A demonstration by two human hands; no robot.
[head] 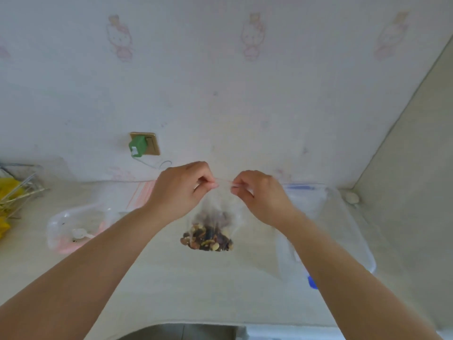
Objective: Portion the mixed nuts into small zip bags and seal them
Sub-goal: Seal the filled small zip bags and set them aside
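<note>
A small clear zip bag (215,207) hangs above the counter with mixed nuts (207,238) gathered in its bottom. My left hand (181,187) pinches the left end of the bag's zip strip between thumb and fingers. My right hand (257,192) pinches the right end of the same strip. The strip stretches taut between the two hands at about wall-base height. Whether the zip is pressed closed cannot be told.
A clear plastic container (73,229) with a pinkish base sits at left on the counter (196,278). A larger clear box (343,229) with a blue clip (311,282) lies at right. Loose zip bags (141,193) lie by the wall. A green plug (137,146) sits in a socket. Yellow items (9,190) crowd the far left.
</note>
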